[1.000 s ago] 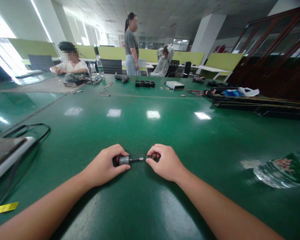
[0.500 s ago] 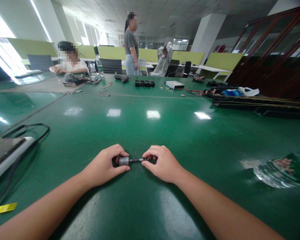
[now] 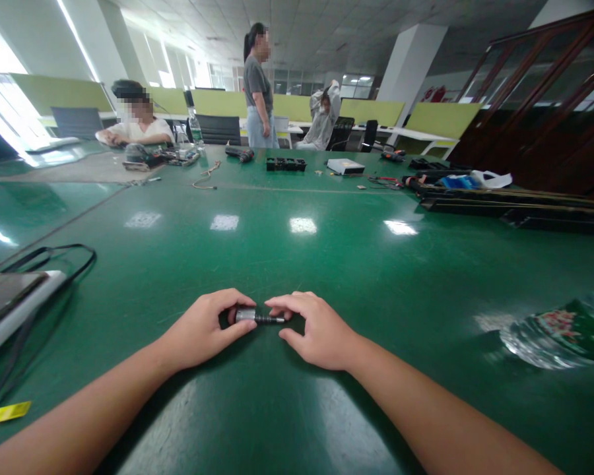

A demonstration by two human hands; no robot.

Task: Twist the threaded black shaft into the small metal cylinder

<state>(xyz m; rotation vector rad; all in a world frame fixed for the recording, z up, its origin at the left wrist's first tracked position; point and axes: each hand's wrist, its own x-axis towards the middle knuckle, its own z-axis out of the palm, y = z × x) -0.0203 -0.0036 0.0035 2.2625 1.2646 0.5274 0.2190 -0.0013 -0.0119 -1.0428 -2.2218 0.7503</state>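
Note:
My left hand (image 3: 210,328) holds a short silver metal cylinder with a thin shaft (image 3: 246,315) between thumb and fingers, low over the green table. The shaft lies level and points right. A dark ribbed part, which looks like a coil spring (image 3: 264,319), sits around the shaft close to the cylinder, and the bright shaft tip shows beyond it. My right hand (image 3: 317,330) curves around that tip with thumb and fingers apart. Its fingertips are very near the shaft; whether one touches it I cannot tell.
A clear bottle with a green label (image 3: 564,330) lies on its side at right. At left are a phone-like device on a white base (image 3: 24,310) and a black strap (image 3: 86,264). Tools and parts line the far edge, including a black frame (image 3: 286,164). Several people are beyond.
The dark ribbed part has moved left along the shaft, from my right fingertips to near the cylinder. My right thumb and fingers have parted from it. My left hand keeps its hold.

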